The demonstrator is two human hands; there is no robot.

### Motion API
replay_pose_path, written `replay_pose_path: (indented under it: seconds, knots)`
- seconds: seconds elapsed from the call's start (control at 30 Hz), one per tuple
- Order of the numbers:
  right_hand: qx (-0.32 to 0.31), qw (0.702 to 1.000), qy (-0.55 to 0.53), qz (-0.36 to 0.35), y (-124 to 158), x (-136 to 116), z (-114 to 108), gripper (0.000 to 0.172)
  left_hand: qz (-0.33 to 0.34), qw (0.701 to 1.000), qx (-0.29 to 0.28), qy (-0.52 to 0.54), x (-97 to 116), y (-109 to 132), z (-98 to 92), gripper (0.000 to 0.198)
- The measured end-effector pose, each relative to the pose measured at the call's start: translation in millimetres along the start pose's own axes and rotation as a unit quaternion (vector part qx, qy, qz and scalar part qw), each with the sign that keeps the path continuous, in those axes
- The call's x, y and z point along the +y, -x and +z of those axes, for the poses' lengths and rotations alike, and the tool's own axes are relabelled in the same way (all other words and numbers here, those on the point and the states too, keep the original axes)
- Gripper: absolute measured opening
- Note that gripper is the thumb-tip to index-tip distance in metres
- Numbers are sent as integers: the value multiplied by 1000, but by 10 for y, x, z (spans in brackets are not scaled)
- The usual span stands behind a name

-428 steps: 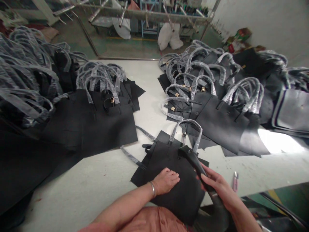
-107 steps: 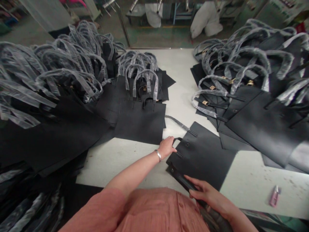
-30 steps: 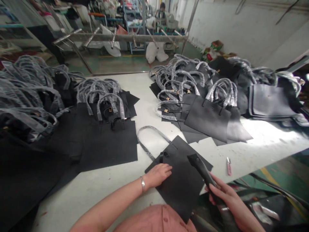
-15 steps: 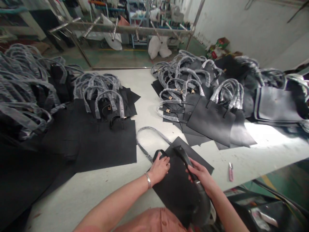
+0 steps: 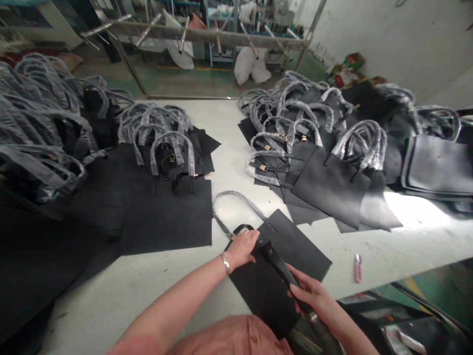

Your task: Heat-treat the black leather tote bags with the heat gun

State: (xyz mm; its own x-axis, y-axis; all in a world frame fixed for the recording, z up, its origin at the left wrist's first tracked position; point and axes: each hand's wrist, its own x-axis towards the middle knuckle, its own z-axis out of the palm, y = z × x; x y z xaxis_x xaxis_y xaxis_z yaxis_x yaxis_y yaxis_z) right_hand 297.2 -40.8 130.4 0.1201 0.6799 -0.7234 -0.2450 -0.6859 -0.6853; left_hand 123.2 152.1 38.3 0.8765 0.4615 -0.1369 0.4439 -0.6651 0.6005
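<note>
On the tabletop point(image 5: 121, 296), a black tote panel point(image 5: 299, 249) lies flat. The left hand point(image 5: 241, 249) presses on its upper edge, fingers point(image 5: 251, 238) pressed together; the right hand point(image 5: 310, 298) curls its fingers point(image 5: 301, 291) around a black handle point(image 5: 275, 261) lying across the panel.

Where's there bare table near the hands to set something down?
Bare tabletop lies right of the black bag panel, around a small pink item, and left of the left hand. Bags with wrapped handles crowd both far sides.
</note>
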Motion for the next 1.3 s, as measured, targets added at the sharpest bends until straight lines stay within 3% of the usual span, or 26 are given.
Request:
replay_pose_path:
  seconds: [0.23,0.5,0.77,0.87,1.0,1.2,1.3]
  knots:
    - [-21,1000,10,11,-269,-72,117,76,41,984,-60,161,-425,-149,-106,105]
    - [-26,999,4,46,-217,-66,29,75,48,937,-128,320,-596,-244,-136,89]
    - [33,999,29,-17,-179,-40,113,83,25,936,-123,328,-665,-315,-128,81]
    - [-5,999,34,11,-49,13,70,84,27,938,-124,321,-664,-316,-138,82]
    - [-75,995,59,34,22,114,99,68,31,940,-124,315,-663,-309,-141,82]
    - [-95,994,35,35,-185,70,366,70,47,936,-132,324,-685,-334,-108,78]
    - [-100,994,26,38,-205,49,355,72,48,936,-131,325,-691,-333,-91,80]
